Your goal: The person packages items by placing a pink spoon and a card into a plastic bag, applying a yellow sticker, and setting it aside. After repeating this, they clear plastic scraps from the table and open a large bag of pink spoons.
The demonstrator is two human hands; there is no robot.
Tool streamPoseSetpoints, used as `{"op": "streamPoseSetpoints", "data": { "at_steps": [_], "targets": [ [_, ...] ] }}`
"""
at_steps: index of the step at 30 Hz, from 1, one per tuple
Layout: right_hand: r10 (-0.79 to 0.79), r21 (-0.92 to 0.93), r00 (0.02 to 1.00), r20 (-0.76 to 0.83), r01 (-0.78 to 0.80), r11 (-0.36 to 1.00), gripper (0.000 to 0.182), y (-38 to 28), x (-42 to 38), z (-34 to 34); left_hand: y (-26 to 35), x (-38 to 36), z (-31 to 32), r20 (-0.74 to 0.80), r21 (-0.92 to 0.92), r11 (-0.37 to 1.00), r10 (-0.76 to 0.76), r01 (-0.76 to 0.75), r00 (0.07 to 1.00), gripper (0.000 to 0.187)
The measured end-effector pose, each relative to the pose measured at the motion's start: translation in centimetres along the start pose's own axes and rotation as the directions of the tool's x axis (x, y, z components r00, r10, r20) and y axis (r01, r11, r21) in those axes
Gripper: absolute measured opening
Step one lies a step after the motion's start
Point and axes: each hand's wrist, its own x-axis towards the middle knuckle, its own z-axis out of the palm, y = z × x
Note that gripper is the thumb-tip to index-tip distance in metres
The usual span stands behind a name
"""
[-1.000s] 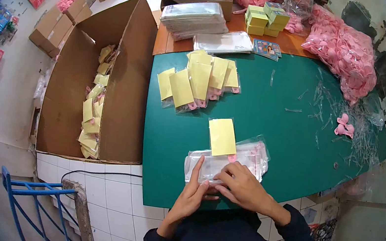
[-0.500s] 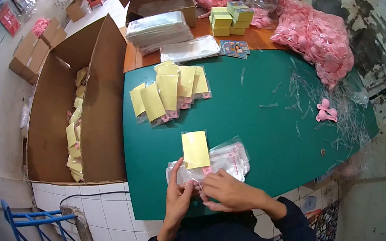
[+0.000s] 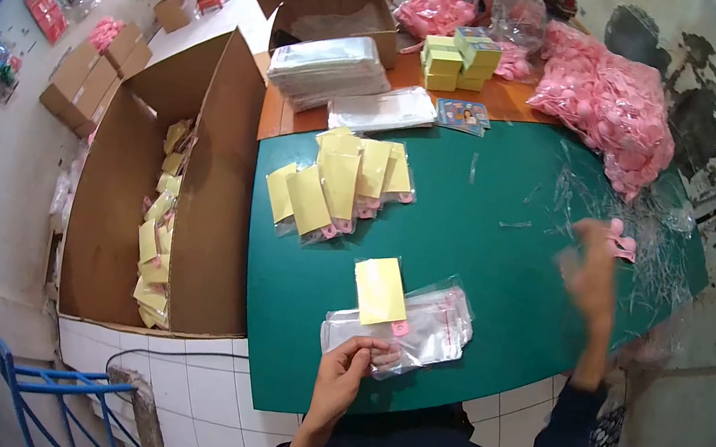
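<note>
Left hand [image 3: 342, 371]: at the near edge of the counter [image 3: 499, 272], fingers and thumb pinching the front edge of a clear plastic sleeve [image 3: 373, 341]; the wrist runs into a dark sleeve.
Right hand [image 3: 590, 269]: raised over the right part of the counter, smeared by motion; whether it is open, closed or holding anything cannot be told.
Clear sleeves: a loose stack [image 3: 431, 322] lies just beyond the left hand; the separate layers are hard to make out.
Yellow card [image 3: 379, 290]: lies on top of the stack, with a small pink piece [image 3: 399, 328] peeking out at its lower corner, mostly covered.
Filled packets [image 3: 341, 182]: a fanned row of yellow-backed bags farther up the counter, overlapping one another.
Pink clips [image 3: 623, 245]: just behind the blurred right hand, partly hidden by it, among scattered clear strips [image 3: 584, 197].
Pink heap [image 3: 612, 100]: a big bagged pile at the far right corner.
Cardboard box [image 3: 154, 193]: open, left of the counter, with yellow packets inside; its near wall hides the bottom.
Far end: stacked sleeves [image 3: 326, 66] and small yellow-green boxes [image 3: 457, 53].
</note>
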Motion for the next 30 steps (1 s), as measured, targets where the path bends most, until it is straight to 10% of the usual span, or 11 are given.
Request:
{"op": "streamPoseSetpoints", "data": {
  "at_steps": [2, 9, 12, 16, 23, 30],
  "targets": [
    [-0.358, 0.353, 0.904, 0.235, 0.264, 0.898, 0.057, -7.7, -4.0, 3.2, 0.8, 0.1, 0.8, 0.026, -0.082, 0.997, 0.012, -0.009, 1.000, 0.025],
    [-0.346, 0.669, 0.897, 0.276, 0.079, 0.739, 0.019, -12.8, -9.0, 8.4, 1.3, -1.9, -1.7, 0.151, -0.142, 0.987, -0.052, 0.074, 0.987, 0.019],
    [-0.374, 0.708, 0.857, 0.353, 0.017, 0.706, 0.022, -12.1, -9.5, 7.9, 1.4, -2.2, -1.5, 0.111, 0.209, 0.977, 0.026, -0.049, 0.994, 0.021],
    [-0.198, 0.645, 0.861, 0.469, -0.180, 0.743, 0.019, -12.6, -10.3, 6.7, 0.3, -2.5, -1.4, 0.047, 0.479, 0.874, 0.070, -0.084, 0.996, 0.019],
    [0.071, 0.638, 0.676, 0.733, -0.720, 0.272, 0.013, -13.8, -13.3, 6.9, -0.6, -4.2, -0.1, -0.005, 0.363, 0.929, 0.077, -0.070, 0.997, 0.007],
    [0.227, 0.575, 0.713, 0.663, -0.679, 0.456, 0.010, -14.9, -13.6, 7.2, -1.4, -4.4, 0.2, -0.165, 0.375, 0.923, 0.155, -0.083, 0.974, 0.010]
  ]
}}
